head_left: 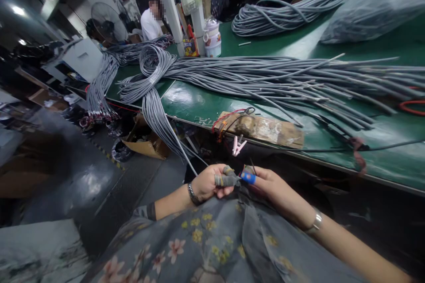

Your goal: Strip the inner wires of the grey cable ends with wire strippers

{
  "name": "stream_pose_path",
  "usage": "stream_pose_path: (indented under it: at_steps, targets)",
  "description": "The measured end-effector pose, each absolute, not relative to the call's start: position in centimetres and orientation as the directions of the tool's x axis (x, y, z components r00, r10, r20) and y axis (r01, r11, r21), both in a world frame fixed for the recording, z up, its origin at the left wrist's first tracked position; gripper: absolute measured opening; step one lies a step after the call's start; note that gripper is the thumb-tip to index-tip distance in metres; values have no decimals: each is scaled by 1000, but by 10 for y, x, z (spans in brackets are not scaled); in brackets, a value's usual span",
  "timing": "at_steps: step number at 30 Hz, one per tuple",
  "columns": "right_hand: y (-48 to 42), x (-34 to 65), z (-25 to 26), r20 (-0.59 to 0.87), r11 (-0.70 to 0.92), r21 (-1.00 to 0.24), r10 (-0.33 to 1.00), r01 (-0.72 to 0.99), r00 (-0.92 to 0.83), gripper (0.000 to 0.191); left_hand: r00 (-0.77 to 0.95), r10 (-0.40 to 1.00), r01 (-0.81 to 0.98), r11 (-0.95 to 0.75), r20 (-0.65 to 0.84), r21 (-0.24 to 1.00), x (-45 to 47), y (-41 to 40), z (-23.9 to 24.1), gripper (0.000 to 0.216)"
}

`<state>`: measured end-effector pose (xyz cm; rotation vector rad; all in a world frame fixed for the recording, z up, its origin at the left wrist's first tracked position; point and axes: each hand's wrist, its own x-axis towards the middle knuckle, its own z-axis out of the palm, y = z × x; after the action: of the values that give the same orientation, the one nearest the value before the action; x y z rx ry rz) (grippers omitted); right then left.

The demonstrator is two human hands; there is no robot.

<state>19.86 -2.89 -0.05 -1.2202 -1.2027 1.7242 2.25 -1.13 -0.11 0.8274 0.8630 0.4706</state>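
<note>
My left hand (208, 182) is closed in a pinch on the end of a thin grey cable (182, 150) that runs up to a bundle hanging off the bench. Its thumb and forefinger wear grey finger covers. My right hand (271, 186) meets it fingertip to fingertip; one finger wears a blue cover (248, 177), and the fingers are pinched on the cable's tip. Both hands hover over my lap, which is covered by floral grey cloth (212, 239), just below the edge of the green bench (199, 106).
Long bundles of grey cables (272, 77) lie across the green bench. A taped cardboard pad (265, 129) with red and black wires and a pink clip (238, 145) sits at the bench edge. A seated person (150, 20) and a fan (109, 22) are far back left. Cardboard boxes (146, 143) sit on the floor.
</note>
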Motion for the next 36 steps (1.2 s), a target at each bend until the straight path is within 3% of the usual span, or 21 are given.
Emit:
stream_pose_path:
  at_steps: [2, 4, 9, 12, 15, 36]
  targets:
    - [-29, 204, 2, -132, -100, -985, 962, 142, -239, 46, 482, 750, -66, 547, -453, 835, 24, -12, 1, 57]
    - [-31, 210, 3, 59, 121, -933, 981, 339, -186, 40, 385, 819, -56, 480, -425, 875, 26, -13, 3, 58]
    - [-40, 220, 2, 340, 390, -603, 915, 696, -218, 31, 275, 882, 22, 391, -382, 920, 27, -14, 4, 58]
    - [-42, 220, 3, 391, 428, -467, 885, 774, -253, 35, 271, 884, 40, 384, -380, 922, 26, -15, 5, 56]
    - [-42, 220, 5, 406, 424, -415, 878, 805, -254, 36, 269, 884, 48, 385, -383, 922, 25, -16, 6, 55]
    - [-41, 220, 5, 453, 471, -345, 841, 812, -296, 40, 275, 877, 60, 393, -394, 917, 23, -15, 7, 53]
